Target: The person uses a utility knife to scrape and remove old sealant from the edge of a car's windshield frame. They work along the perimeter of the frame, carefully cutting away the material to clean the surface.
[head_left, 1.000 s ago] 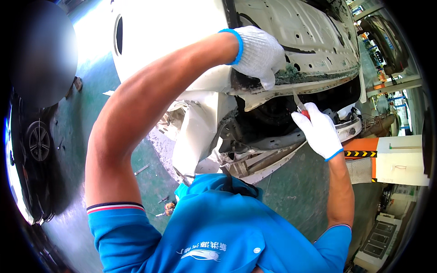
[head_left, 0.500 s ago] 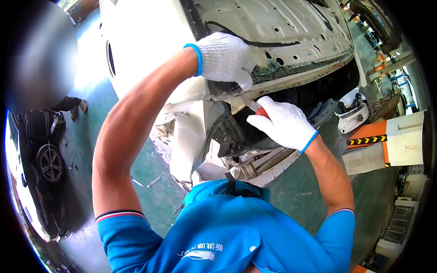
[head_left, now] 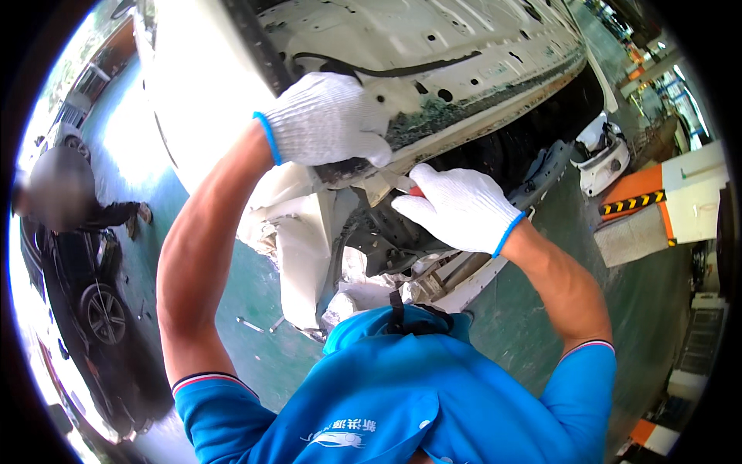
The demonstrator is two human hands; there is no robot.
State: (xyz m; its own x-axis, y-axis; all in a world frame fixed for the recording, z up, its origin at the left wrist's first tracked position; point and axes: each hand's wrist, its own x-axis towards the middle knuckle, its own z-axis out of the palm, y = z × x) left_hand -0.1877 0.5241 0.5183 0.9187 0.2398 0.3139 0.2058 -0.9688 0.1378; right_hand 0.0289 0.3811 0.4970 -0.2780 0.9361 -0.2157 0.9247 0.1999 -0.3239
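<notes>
My right hand (head_left: 457, 207), in a white knit glove with a blue cuff, is closed round a tool with a red handle (head_left: 416, 191). The tool's flat, pale blade (head_left: 403, 184) points left toward a bent metal flap (head_left: 376, 188) on the white car's damaged corner. Beyond it, my left hand (head_left: 328, 120), gloved the same way, lies against the body's upper corner. Its fingers curl down out of sight and its thumb hangs over the edge; what they hold is hidden. The stripped white car body (head_left: 402, 58) shows scraped, greenish-dark patches along its edge.
Crumpled white panel metal (head_left: 297, 255) and a detached bumper strip (head_left: 485, 272) sit below my hands. A dark car (head_left: 97, 309) and a person (head_left: 62, 189) are at the left. At the right stand a loose white car part (head_left: 604, 166) and an orange-and-white block (head_left: 692, 185).
My view has shifted, so the car and both hands appear further left. Both hands keep nearly the same places on the car, and the red-handled tool stays in my right hand.
</notes>
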